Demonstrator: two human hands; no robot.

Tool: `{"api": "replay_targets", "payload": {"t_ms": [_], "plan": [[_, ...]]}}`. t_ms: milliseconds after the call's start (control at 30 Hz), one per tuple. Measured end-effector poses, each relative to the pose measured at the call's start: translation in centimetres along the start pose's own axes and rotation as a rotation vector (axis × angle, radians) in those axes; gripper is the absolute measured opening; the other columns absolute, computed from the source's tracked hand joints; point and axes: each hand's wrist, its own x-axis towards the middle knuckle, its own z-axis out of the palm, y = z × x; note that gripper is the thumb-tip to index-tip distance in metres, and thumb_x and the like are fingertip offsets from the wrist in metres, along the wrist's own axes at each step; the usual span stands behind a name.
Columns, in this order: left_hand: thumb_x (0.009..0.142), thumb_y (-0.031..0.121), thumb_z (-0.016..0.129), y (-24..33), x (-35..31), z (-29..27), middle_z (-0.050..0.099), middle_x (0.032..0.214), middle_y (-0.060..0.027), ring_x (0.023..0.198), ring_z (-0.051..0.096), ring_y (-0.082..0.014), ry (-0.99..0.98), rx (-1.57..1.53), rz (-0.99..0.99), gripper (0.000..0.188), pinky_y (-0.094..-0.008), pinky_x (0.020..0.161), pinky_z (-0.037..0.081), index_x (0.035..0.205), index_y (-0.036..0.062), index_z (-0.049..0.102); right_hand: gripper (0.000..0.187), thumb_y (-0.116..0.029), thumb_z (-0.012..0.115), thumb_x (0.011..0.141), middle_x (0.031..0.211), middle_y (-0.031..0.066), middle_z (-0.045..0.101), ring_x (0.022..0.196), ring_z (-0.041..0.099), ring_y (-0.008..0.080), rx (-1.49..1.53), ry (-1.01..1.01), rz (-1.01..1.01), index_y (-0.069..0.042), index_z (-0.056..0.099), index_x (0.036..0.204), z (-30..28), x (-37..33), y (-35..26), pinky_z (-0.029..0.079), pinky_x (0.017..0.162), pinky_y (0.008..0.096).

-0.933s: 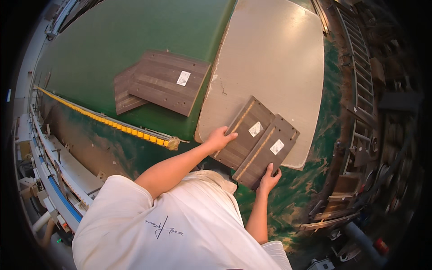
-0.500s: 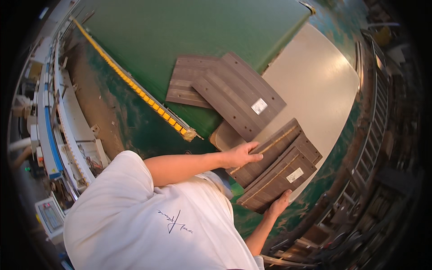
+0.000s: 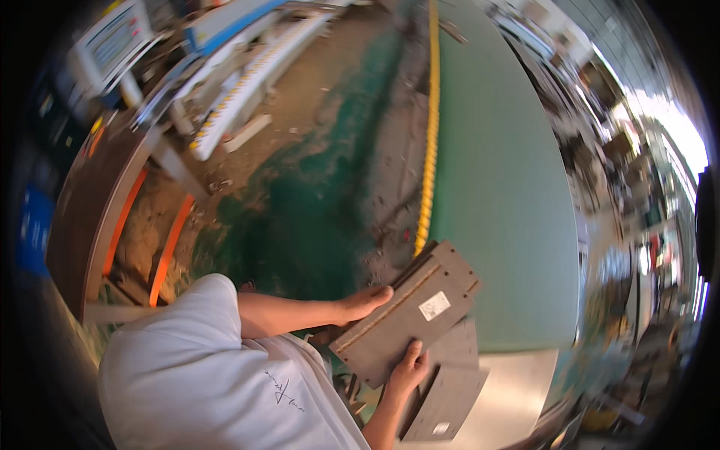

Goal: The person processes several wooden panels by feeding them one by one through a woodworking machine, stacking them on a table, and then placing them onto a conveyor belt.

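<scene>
A small stack of brown wooden boards (image 3: 397, 319) is held tilted in front of me. The top board carries a white label, and small holes show near the boards' edges. Along the stack's left edge, my left hand (image 3: 366, 304) grips it, its underside fingers partly hidden. On the opposite edge my right hand (image 3: 409, 366) is closed round it, thumb lying on top. Just beyond the right hand, another brown board (image 3: 448, 394) with a small label lies on the pale worktop (image 3: 517, 397), overlapping a further board (image 3: 459, 346).
A long green belt surface (image 3: 502, 187), edged by a yellow strip (image 3: 430, 142), stretches ahead. At left stand a brown table (image 3: 97, 217) with orange-edged legs and a machine with a control panel (image 3: 112, 45). Scraps litter the green-stained floor (image 3: 300, 202).
My view has swung left, bringing the brown table and control panel close. Both hands carried the stack away from the pale worktop's middle; its boards now sit more closely aligned.
</scene>
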Motion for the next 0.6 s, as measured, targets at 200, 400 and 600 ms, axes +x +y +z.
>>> {"api": "replay_targets", "payload": {"t_ms": [200, 400, 600], "plan": [[0.095, 0.06, 0.061, 9.1, -17.5, -19.2, 0.057, 0.137, -0.0105, 0.127, 0.05, -0.0196, 0.463, -0.101, 0.353, 0.077, -0.0389, 0.107, 0.042, 0.144, 0.0024, 0.047, 0.046, -0.038, 0.054, 0.106, 0.104, 0.0049, 0.068, 0.092, 0.058, 0.0124, 0.028, -0.597, -0.094, 0.005, 0.065, 0.118, 22.3, -4.5, -9.4, 0.048, 0.083, 0.0271], [0.099, 0.069, 0.041, 15.6, -39.1, -36.2, 0.057, 0.141, -0.0138, 0.121, 0.06, -0.0228, 0.498, -0.629, 0.538, 0.081, -0.0411, 0.104, 0.048, 0.146, 0.0034, 0.047, 0.039, -0.034, 0.052, 0.107, 0.096, 0.0011, 0.063, 0.088, 0.055, 0.0089, -0.22, -1.151, -0.191, 0.001, 0.067, 0.112, 48.5, -17.3, -15.2, 0.046, 0.077, 0.0266], [0.103, 0.054, 0.05, 14.5, -49.4, -46.7, 0.062, 0.129, -0.0093, 0.115, 0.062, -0.0191, 0.821, -0.569, 0.97, 0.06, -0.0373, 0.097, 0.052, 0.135, 0.004, 0.054, 0.036, -0.03, 0.059, 0.105, 0.096, 0.0006, 0.065, 0.087, 0.054, 0.0084, -0.142, -1.535, -0.043, 0.004, 0.067, 0.113, 67.1, -26.0, -17.6, 0.047, 0.077, 0.0256]]}}
